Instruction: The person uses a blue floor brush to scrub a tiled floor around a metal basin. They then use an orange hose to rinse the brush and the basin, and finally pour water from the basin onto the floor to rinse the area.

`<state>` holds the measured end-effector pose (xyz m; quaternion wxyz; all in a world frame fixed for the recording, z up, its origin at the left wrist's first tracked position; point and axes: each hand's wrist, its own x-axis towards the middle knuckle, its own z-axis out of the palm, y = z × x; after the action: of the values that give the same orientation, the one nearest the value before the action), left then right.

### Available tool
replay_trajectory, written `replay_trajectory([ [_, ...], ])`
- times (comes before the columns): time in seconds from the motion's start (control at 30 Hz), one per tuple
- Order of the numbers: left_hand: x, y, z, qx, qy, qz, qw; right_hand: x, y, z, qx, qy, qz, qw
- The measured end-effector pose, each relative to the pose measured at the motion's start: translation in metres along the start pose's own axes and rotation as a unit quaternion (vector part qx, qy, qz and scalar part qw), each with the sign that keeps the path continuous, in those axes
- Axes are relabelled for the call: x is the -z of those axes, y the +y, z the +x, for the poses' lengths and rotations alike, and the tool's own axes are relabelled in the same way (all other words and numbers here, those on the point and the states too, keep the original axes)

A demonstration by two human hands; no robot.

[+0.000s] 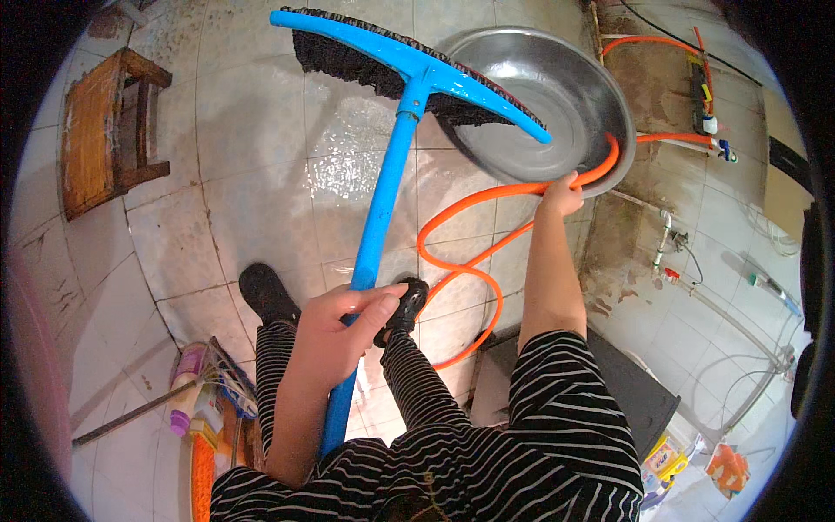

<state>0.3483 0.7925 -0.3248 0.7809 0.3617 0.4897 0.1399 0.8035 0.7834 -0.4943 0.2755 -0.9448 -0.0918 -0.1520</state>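
My left hand (346, 329) is closed round the blue handle of a push broom (385, 215), whose wide blue head with black bristles is raised in front of me, partly over a large round metal basin (522, 85). At the near right rim of the basin, my right hand (562, 196) grips an orange hose (479, 194). The hose end hangs inside the basin, and the rest loops over the tiled floor between the basin and my feet. Whether water runs from the hose cannot be seen.
Wet tiles (346, 163) shine left of the basin. A wooden stool (98, 137) is at the far left. Bottles (189, 372) stand on a rack at lower left. Pipes with a red-handled valve (670, 274) run along the right wall, above a dark box-like surface (626, 398) near my right side.
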Motion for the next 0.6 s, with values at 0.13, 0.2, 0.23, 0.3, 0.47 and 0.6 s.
replay_trajectory([
  [0.13, -0.007, -0.006, 0.003, 0.006, -0.01, 0.005, 1.0, -0.009, 0.022, 0.03, -0.136, -0.073, 0.118, 0.981],
  [0.2, -0.008, -0.005, 0.004, 0.008, -0.006, 0.018, 1.0, -0.006, 0.036, 0.038, -0.217, -0.113, 0.101, 0.964],
  [0.23, -0.008, -0.005, 0.004, 0.016, -0.003, 0.014, 1.0, -0.001, 0.045, 0.043, -0.268, -0.137, 0.137, 0.944],
  [0.3, -0.008, -0.004, 0.004, 0.031, 0.005, 0.005, 0.999, 0.016, 0.062, 0.047, -0.304, -0.164, 0.177, 0.921],
  [0.47, -0.004, -0.008, 0.009, 0.026, 0.018, 0.042, 0.999, 0.122, 0.111, 0.03, -0.268, -0.267, 0.356, 0.854],
  [0.6, 0.006, -0.009, -0.003, 0.03, 0.056, 0.082, 0.995, 0.235, 0.094, -0.005, -0.292, -0.212, 0.15, 0.921],
])
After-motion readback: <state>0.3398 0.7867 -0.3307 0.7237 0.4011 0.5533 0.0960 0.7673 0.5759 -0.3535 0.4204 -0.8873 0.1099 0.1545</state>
